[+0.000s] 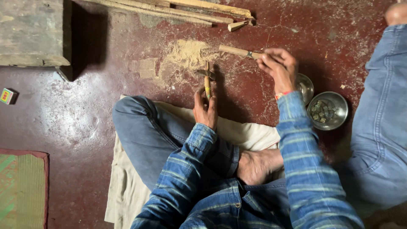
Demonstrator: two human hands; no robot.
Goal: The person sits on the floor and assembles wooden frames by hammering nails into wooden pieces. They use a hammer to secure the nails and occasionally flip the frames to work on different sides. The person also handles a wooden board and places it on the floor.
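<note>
I sit cross-legged on a cream cloth (127, 186) spread on a dark red floor. My left hand (205, 108) grips a short wooden stick (207, 80) held upright, with a small metal piece across its top. My right hand (277, 68) is raised further out and holds a tool with a pale wooden handle (235, 51) that points left. A patch of sawdust (186, 55) lies on the floor just beyond the stick.
Two steel bowls stand to the right: a small one (306, 87) half hidden by my wrist, and a larger one (328, 110) holding several small pieces. Another person's jeans-clad leg (381, 127) is at far right. Wooden sticks (178, 10) lie at the top, a wooden block (32, 34) top left, a mat (21, 186) bottom left.
</note>
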